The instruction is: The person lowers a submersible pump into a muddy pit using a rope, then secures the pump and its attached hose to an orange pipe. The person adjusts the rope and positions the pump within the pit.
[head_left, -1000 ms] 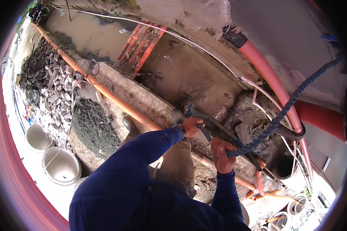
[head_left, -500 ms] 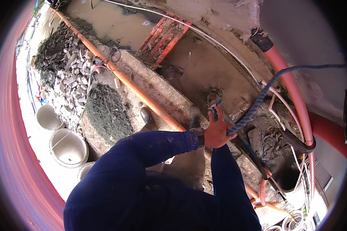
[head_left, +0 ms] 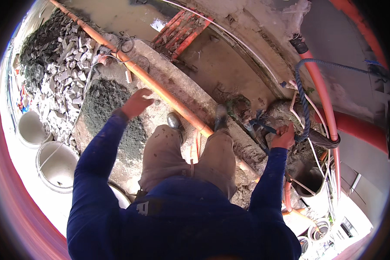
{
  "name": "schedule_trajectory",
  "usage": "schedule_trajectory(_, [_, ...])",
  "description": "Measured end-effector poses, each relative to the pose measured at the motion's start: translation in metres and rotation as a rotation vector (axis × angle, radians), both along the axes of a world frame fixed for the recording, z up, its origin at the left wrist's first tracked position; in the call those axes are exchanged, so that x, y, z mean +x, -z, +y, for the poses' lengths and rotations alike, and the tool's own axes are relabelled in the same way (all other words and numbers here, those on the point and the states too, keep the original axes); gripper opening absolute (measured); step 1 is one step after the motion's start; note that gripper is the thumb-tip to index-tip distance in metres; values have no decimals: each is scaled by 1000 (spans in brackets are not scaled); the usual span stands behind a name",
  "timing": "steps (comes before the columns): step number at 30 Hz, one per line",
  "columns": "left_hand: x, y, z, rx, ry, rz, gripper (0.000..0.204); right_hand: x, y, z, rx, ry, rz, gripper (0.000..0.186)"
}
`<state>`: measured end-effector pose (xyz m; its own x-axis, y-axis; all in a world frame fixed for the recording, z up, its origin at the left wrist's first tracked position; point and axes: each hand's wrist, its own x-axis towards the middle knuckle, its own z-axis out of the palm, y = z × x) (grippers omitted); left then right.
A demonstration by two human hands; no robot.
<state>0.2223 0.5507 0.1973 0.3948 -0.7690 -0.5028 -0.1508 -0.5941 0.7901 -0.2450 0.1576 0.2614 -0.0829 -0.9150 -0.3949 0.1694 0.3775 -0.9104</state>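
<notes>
head view: the right hand (head_left: 283,137) is closed round a thick blue rope (head_left: 305,107), fingers curled fully over it, beside the muddy trench (head_left: 234,71). on one side of the fist a short stretch of the rope leads to a blue tangle (head_left: 260,118) near the trench's lower end; on the other it rises in a bend, crosses the curved red pipe (head_left: 321,93) and runs off toward the grey surface at the right. the left hand (head_left: 137,104) is well apart from the rope, loosely open with its fingers spread, and nothing shows in its grip; it hangs between the right edge of a dark gravel heap (head_left: 112,115) and a long orange pipe (head_left: 173,100). that pipe lies along the near edge of a concrete ledge (head_left: 182,81) bordering the trench. one boot (head_left: 174,120) stands short of the pipe, the other (head_left: 221,116) beyond it, by the ledge's edge. past the ledge, a red slatted frame (head_left: 184,32) spans the brown water, and pale broken stones (head_left: 71,65) lie left of the heap.
</notes>
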Motion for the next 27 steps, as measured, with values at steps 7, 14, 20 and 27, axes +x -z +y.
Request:
schedule_trajectory(7, [126, -44, 208, 389, -378, 38, 32, -7, -63, 109, 11, 46, -53, 43])
schedule_trajectory(14, [85, -16, 95, 198, -191, 93, 26, -14, -62, 234, 156, -12, -49, 39])
schedule_trajectory(20, [-32, -49, 12, 16, 389, 182, 31, -33, -17, 345, 336, -66, 114, 41])
schedule_trajectory(27, [-16, 33, 123, 442, 230, 138, 27, -81, 11, 396, 298, -113, 116, 38])
